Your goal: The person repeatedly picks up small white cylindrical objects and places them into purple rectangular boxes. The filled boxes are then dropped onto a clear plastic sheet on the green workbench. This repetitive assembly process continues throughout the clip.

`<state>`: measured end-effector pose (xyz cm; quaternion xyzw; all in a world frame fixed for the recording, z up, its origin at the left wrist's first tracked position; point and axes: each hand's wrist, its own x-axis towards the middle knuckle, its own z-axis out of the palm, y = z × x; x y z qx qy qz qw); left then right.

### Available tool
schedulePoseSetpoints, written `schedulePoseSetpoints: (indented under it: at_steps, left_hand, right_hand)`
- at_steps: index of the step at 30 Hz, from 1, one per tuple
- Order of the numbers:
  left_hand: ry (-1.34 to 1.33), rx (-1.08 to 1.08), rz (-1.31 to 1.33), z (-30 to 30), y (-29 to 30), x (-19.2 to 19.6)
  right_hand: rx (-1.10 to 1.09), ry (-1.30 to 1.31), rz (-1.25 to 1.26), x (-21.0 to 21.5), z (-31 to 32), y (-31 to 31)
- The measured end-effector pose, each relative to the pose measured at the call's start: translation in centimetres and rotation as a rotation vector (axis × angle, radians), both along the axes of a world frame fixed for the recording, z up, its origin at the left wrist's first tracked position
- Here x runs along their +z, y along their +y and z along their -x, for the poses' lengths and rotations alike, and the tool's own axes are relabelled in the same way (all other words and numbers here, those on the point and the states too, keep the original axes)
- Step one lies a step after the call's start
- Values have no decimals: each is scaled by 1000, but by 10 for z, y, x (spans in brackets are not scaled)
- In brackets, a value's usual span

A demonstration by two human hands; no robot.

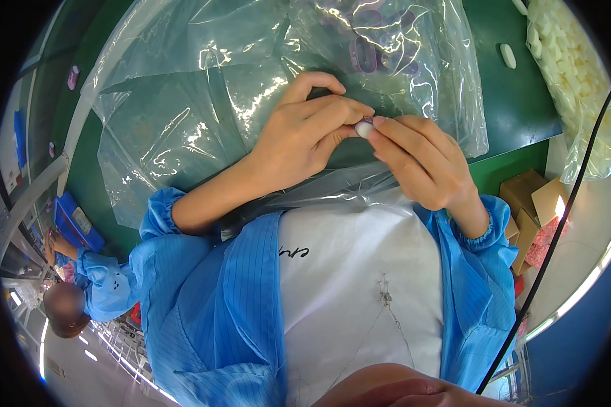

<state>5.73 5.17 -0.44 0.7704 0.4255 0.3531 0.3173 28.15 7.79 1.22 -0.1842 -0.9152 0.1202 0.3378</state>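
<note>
Left hand (307, 132) and right hand (428, 159) fingers pinch a small, seemingly purple-and-white rounded piece (364, 127); a loosened grip could drop it onto crumpled clear plastic sheeting (173, 102)

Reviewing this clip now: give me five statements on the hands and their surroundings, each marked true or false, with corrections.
1. The left hand and right hand meet at a small white and purple piece. True.
2. Both hands wear gloves. False: they are bare.
3. Clear plastic lies over part of the green table. True.
4. The bag of pale pieces is on the person's left. False: it is on the right.
5. The purple pieces beyond the hands are in a cardboard box. False: they show through the clear plastic.
</note>
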Motion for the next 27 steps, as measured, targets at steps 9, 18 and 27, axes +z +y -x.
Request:
schedulePoseSetpoints:
  at_steps: [9, 18, 27]
  left_hand:
    - [-25, -19, -4, -1, -1, -1]
    - [16, -47, 2, 2, -1, 0]
    - [281, 819, -487, 183, 84, 41]
  right_hand:
    - [-13, 43, 4, -5, 2, -2]
    - [-32, 87, 89, 3, -4, -7]
    - [-718, 166, -41, 16, -79, 63]
